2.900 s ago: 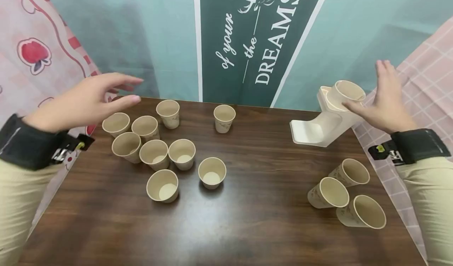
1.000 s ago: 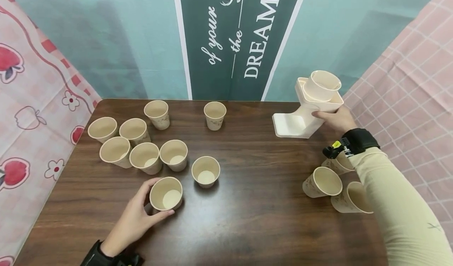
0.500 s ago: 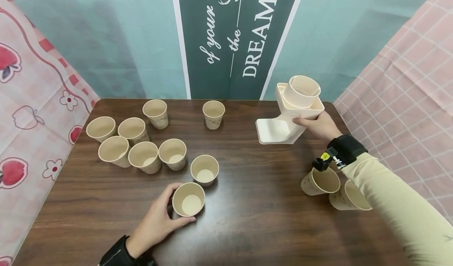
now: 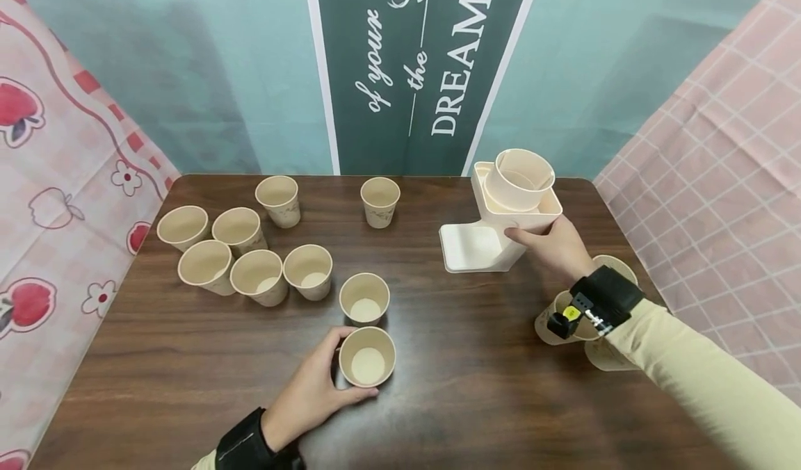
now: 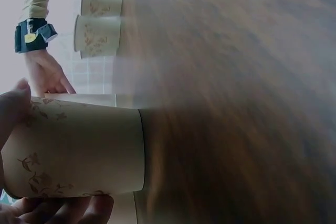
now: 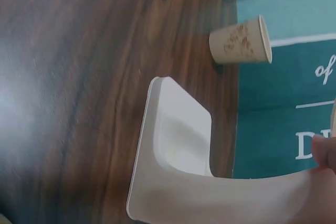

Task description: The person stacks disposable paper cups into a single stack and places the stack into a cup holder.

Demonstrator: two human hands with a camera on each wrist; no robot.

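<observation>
My left hand (image 4: 313, 388) grips a beige paper cup (image 4: 368, 357) by its sides, thumb in front and fingers behind. In the left wrist view that cup (image 5: 79, 150) shows a brown floral print and stands on the table. Just behind it is another paper cup (image 4: 364, 300), very close; I cannot tell whether they touch. My right hand (image 4: 557, 247) grips a white stand (image 4: 472, 246) under its top tray, thumb at the front. A round white cup-like piece (image 4: 521, 179) sits on top of the stand. In the right wrist view the stand's curved neck (image 6: 231, 195) and flat base appear.
Several paper cups (image 4: 206, 267) cluster at the left. Two more, one being a lone cup (image 4: 379, 202), stand along the back edge. Beneath my right forearm, further cups (image 4: 603, 355) are partly hidden. Cloths hang behind and at both sides of the brown table (image 4: 450, 400).
Both hands came down from the air and took hold. My left hand slid its cup rightward to the neighbouring cup. My right hand moved the white stand left and toward me.
</observation>
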